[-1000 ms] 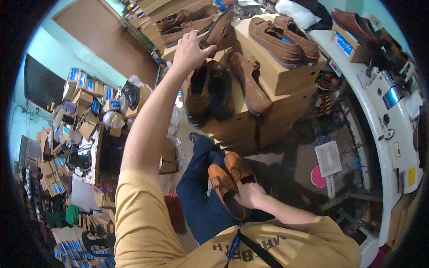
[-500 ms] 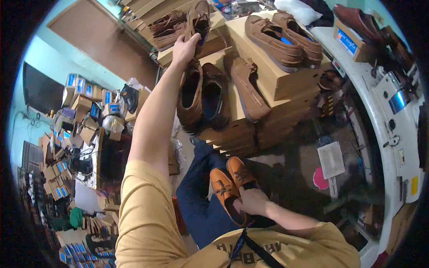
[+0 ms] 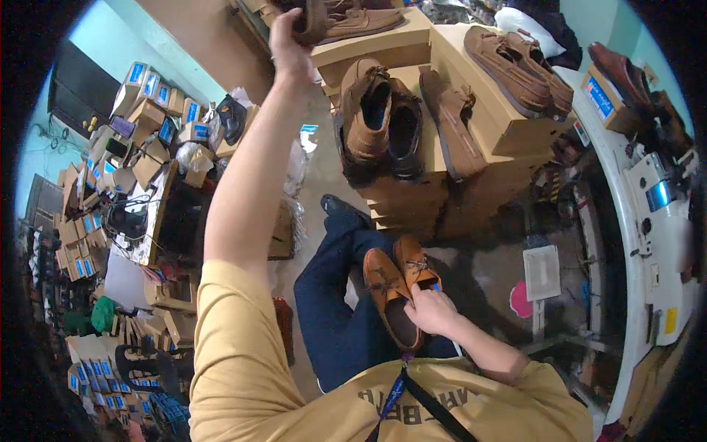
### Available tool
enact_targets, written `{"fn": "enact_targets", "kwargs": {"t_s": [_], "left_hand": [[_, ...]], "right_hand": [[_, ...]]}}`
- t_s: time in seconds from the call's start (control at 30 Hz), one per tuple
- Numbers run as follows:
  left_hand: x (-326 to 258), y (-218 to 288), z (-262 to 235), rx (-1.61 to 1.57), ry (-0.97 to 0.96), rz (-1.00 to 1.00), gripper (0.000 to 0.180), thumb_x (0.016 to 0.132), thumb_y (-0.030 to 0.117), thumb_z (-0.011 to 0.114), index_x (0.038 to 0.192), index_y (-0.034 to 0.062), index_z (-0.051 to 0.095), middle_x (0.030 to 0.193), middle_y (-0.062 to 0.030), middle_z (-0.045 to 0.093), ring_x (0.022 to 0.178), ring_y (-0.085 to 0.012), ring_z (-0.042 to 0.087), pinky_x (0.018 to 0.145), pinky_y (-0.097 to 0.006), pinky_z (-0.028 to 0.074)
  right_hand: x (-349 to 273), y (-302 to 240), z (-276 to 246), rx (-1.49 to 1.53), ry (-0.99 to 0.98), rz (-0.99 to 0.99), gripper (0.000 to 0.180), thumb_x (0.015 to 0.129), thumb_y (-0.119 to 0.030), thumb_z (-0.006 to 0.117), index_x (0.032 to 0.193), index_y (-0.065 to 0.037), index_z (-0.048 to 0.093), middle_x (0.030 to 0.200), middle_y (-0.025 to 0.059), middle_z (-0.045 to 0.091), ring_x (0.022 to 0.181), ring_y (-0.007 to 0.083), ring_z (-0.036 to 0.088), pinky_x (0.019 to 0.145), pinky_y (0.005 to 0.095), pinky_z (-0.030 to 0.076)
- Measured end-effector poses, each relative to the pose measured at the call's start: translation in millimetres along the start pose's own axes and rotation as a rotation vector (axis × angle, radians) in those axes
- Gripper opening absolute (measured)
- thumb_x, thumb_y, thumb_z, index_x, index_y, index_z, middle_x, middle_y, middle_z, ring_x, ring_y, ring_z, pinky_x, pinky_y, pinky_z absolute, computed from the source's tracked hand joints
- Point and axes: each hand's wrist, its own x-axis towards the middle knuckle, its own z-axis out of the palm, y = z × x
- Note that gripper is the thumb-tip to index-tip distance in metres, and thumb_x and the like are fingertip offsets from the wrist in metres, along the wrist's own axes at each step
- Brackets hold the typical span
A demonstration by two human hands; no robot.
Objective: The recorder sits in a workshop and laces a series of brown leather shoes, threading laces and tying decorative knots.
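At the far upper edge, my left hand [image 3: 291, 51] is closed on a brown boat shoe [image 3: 312, 22], cut off by the top of the picture. Low over my lap, my right hand [image 3: 434, 309] grips a pair of tan boat shoes [image 3: 385, 280] with dark laces, its fingers at their openings. Beyond my knees, brown shoes [image 3: 368, 110] stand on a cardboard box, one resting over others. A single brown boat shoe [image 3: 453, 132] lies to their right. Another brown shoe [image 3: 361, 26] sits on a box beside my left hand.
A brown pair [image 3: 508, 70] rests on a higher cardboard box [image 3: 519, 136]. At the right is a white machine [image 3: 655, 243], with a dark red shoe [image 3: 615, 51] on a box behind it. Stacked shoe boxes [image 3: 147, 158] crowd the left. A white pedal [image 3: 543, 272] is near the floor.
My left hand has moved left and away with the brown shoe. My right hand still holds the tan pair. The view has shifted, so the boxes appear farther right.
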Motion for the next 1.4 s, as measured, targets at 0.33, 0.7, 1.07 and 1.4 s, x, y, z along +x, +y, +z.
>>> {"fn": "enact_targets", "kwargs": {"t_s": [0.33, 0.7, 1.07, 1.4], "left_hand": [[-213, 100, -186, 0.085, 0.232, -0.029, 0.059, 0.093, 0.04, 0.06, 0.14, 0.0042, 0.055, 0.135, -0.0119, 0.063, 0.126, -0.0308, 0.06, 0.108, -0.048, 0.045], [-483, -56, -257, 0.011, 0.692, -0.308, 0.05, 0.097, 0.038, 0.057, 0.135, 0.0056, 0.051, 0.121, -0.0143, 0.068, 0.103, -0.0318, 0.071, 0.096, -0.046, 0.055], [-491, -39, -229, 0.038, 0.472, -0.377, 0.056, 0.096, 0.027, 0.055, 0.146, 0.0066, 0.041, 0.13, -0.0125, 0.058, 0.11, -0.0261, 0.066, 0.088, -0.043, 0.062], [-496, -55, -245, -0.043, 0.523, -0.425, 0.067, 0.096, 0.029, 0.055, 0.157, 0.0114, 0.034, 0.142, -0.012, 0.054, 0.124, -0.0295, 0.062, 0.096, -0.048, 0.058]], "right_hand": [[-34, 57, -15, 0.481, 0.142, -0.206, 0.025, 0.095, -0.019, 0.063, 0.101, 0.002, 0.052, 0.076, 0.0205, 0.062, 0.071, 0.0318, 0.065, 0.067, 0.0478, 0.049], [-93, 75, -149, 1.08, 0.456, -0.112, 0.04, 0.104, -0.023, 0.056, 0.139, -0.004, 0.057, 0.125, 0.005, 0.065, 0.117, 0.0154, 0.063, 0.102, 0.0346, 0.053], [105, -44, -360, 0.748, 0.577, -0.281, 0.038, 0.108, -0.033, 0.051, 0.135, -0.007, 0.061, 0.118, 0.0057, 0.067, 0.103, 0.0128, 0.066, 0.093, 0.0315, 0.054], [153, 4, -362, 0.519, 0.501, -0.151, 0.044, 0.104, -0.028, 0.057, 0.134, 0.004, 0.062, 0.126, 0.0087, 0.066, 0.108, 0.0138, 0.061, 0.096, 0.031, 0.048]]}}
